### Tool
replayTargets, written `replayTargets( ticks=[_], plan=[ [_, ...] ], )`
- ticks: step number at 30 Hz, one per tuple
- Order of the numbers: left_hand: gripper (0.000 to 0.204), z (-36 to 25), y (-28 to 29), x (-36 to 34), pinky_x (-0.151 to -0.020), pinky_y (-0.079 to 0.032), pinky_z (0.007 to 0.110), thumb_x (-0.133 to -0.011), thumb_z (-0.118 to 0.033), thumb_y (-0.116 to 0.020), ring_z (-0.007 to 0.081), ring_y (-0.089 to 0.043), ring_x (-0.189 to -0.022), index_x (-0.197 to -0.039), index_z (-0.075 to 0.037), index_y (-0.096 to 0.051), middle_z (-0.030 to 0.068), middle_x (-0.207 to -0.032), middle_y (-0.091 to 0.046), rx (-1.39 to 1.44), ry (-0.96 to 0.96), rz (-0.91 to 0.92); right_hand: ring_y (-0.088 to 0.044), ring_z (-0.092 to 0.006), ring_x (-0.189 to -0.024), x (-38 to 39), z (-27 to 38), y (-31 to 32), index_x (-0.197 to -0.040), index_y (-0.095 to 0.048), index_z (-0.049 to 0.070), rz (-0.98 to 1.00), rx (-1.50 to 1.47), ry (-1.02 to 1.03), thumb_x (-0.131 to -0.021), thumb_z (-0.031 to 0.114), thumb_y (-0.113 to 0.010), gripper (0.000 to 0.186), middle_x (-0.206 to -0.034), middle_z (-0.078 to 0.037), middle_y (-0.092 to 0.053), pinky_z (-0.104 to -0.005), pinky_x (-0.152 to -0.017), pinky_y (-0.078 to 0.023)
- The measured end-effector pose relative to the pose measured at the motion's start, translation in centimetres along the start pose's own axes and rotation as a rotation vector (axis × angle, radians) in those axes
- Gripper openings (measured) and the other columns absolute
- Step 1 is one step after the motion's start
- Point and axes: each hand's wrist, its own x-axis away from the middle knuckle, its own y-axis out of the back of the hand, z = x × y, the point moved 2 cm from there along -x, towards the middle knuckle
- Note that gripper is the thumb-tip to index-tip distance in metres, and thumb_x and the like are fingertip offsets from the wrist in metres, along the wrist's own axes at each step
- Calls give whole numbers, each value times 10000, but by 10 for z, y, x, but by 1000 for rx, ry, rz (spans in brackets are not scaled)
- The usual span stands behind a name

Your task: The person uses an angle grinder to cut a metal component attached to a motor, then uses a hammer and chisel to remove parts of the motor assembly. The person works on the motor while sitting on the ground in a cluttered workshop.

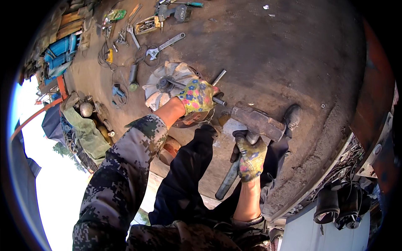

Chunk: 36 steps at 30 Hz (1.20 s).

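Note:
My left hand (197, 96), in a flowered work glove, is closed around a dark metal bar (220, 101). One end of the bar points right, toward the hammer; its other end reaches the hub of a round, finned metal part (157, 99) that stands on the floor. Whether the bar touches the hub I cannot tell. In the same kind of glove, my right hand (252, 158) grips a sledgehammer by its handle, close below the heavy rusty head (258, 121). The hammer head is to the right of the bar's end, apart from it.
A short metal tube (219, 78) lies beyond my left hand. Farther off are an adjustable wrench (165, 46), an angle grinder (133, 77), a cordless drill (173, 13) and a box of bits (147, 25). Black buckets (326, 205) stand at the lower right.

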Motion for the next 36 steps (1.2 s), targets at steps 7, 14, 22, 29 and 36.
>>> replayTargets(
  ticks=[7, 14, 22, 29, 36],
  plan=[
    [310, -2, 6, 6, -716, -569, 461, -808, -338, -705, 370, -731, -815, -1018, -116, -761, 164, -864, -745, -26, 48, 23, -335, -108, -420, 35, 59, 126, -1032, -553, -35, 161, -621, 742, -1032, 185, -544, 221, -579, 21, -374, -279, -389, -325],
    [344, -19, 26, 0, -806, -572, 459, -827, -339, -724, 356, -724, -871, -1077, -105, -758, 179, -944, -744, -228, 103, 310, -535, -164, -430, -29, -50, 35, -948, -648, -7, -95, 69, 41, -919, 59, -667, 75, -631, -40, -572, -288, -389, -427],
    [347, 39, 20, 52, -774, -560, 466, -818, -351, -681, 365, -721, -885, -1059, -108, -741, 139, -936, -747, -185, 65, 98, -501, -164, -396, -6, -89, 107, -959, -667, -52, -165, -49, 2, -923, 53, -612, 124, -588, -47, -530, -301, -366, -422],
    [332, 37, 19, 70, -818, -558, 428, -864, -343, -648, 343, -712, -939, -1090, -112, -726, 126, -1006, -738, -155, 39, 66, -523, -163, -423, -17, -96, 78, -953, -679, -40, -112, 56, -56, -889, 59, -658, 120, -604, -43, -546, -305, -384, -431],
    [382, 24, 18, 61, -840, -540, 414, -852, -304, -669, 322, -712, -961, -1183, -133, -750, 123, -1067, -744, -114, 73, 221, -534, -154, -444, -6, -99, 47, -960, -690, -14, -65, 122, -53, -908, 52, -668, 86, -622, -38, -561, -297, -404, -443]
  ],
)
